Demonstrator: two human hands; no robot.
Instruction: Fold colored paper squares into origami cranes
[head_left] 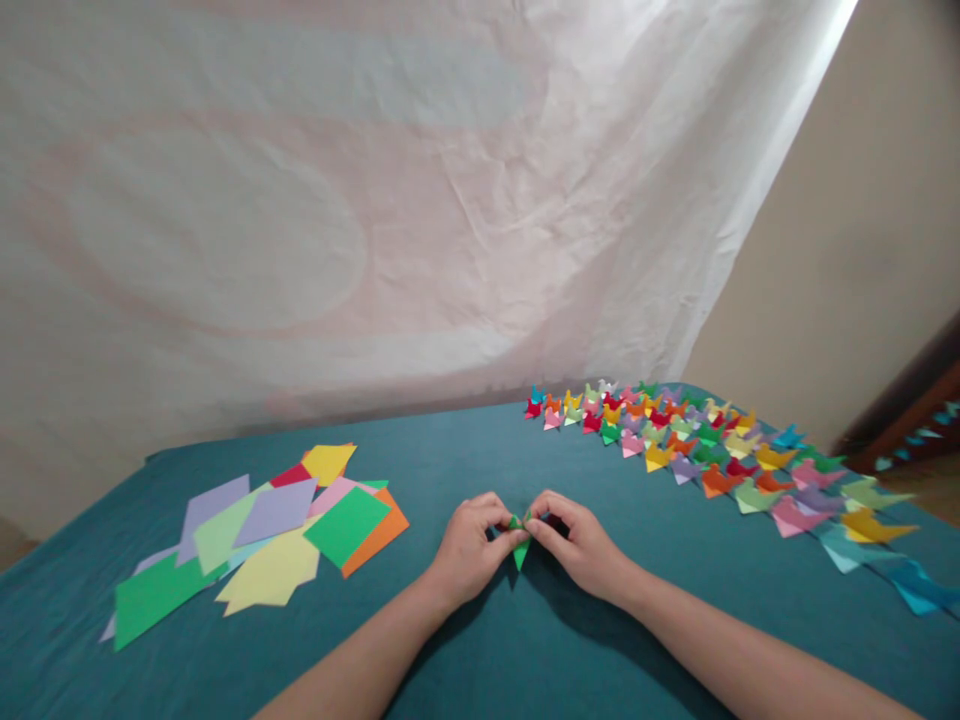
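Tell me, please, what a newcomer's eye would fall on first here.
Probably the colourful folded paper birds on the right of the table. Front and centre, the left hand and right hand pinch a small green folded paper, while loose coloured sheets overlap at left.

wrinkled pale sheet [420,230] hanging behind, beige wall [847,210] at right, teal tablecloth [442,450] below
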